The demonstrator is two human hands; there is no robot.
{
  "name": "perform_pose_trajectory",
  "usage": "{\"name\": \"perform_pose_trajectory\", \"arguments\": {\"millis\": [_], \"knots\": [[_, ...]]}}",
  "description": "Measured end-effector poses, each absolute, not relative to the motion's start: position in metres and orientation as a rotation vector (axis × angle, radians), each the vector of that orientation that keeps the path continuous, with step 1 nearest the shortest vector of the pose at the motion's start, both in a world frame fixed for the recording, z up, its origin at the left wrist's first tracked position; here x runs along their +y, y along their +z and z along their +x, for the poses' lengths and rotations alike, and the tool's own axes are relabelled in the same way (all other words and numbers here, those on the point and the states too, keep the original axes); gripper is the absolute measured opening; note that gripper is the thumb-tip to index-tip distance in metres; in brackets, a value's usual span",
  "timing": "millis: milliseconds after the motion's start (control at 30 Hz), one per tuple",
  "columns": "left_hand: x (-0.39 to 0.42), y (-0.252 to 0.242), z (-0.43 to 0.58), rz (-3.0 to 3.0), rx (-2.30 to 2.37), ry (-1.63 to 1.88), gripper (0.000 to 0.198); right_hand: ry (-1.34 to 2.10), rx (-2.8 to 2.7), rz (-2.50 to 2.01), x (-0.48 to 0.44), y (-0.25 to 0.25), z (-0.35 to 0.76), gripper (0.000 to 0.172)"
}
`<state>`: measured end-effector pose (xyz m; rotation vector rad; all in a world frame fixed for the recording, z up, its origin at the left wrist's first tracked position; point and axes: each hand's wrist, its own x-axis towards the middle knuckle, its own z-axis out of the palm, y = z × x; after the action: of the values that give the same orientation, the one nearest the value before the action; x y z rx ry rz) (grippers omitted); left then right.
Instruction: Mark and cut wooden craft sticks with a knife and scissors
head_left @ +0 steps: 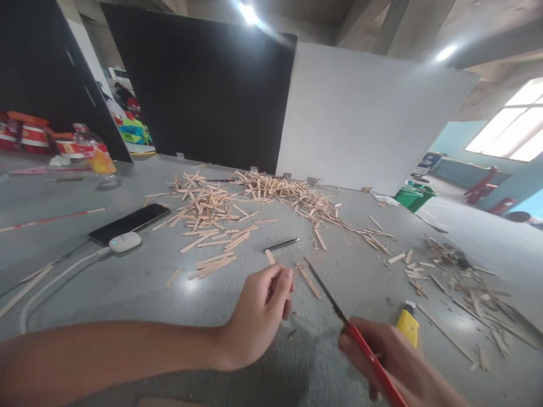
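Note:
My left hand [258,316] hovers low over the grey table [139,282], fingers pinched on one end of a short wooden stick [270,257] that lies flat. My right hand [394,362] is closed round the red handle of a small saw [335,302]. Its thin dark blade points up and left, its tip close to another flat stick [309,281]. A large heap of wooden sticks [237,206] is spread across the middle of the table beyond my hands.
A black pen [281,245] lies just past the left hand. A yellow lighter [408,325] sits beside the right hand. A phone [129,223] and white charger [124,242] lie at the left, a drink bottle [95,155] farther back. Stick scraps [458,277] litter the right.

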<state>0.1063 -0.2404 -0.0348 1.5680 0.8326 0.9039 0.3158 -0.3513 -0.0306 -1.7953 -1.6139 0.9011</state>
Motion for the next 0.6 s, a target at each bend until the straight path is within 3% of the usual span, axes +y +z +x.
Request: {"name": "perform_pose_trajectory", "arguments": {"millis": [167,333,467,600], "knots": [[-0.232,-0.045,0.109,1.578,0.859,0.812,0.040,0.295,-1.712,-2.182,-0.321,-0.042,0.360,0.038],[-0.235,-0.051,0.108,1.606,0.735,0.692,0.041,0.012,-1.879,-2.064,-0.306,-0.060,0.382,0.028],[-0.237,-0.052,0.107,1.685,0.646,0.633,0.040,-0.363,-1.908,-1.757,-0.309,-0.072,0.373,0.035],[-0.240,-0.051,0.107,1.787,0.609,0.514,0.039,-0.377,-2.221,-1.284,-0.322,-0.069,0.355,0.056]]}}
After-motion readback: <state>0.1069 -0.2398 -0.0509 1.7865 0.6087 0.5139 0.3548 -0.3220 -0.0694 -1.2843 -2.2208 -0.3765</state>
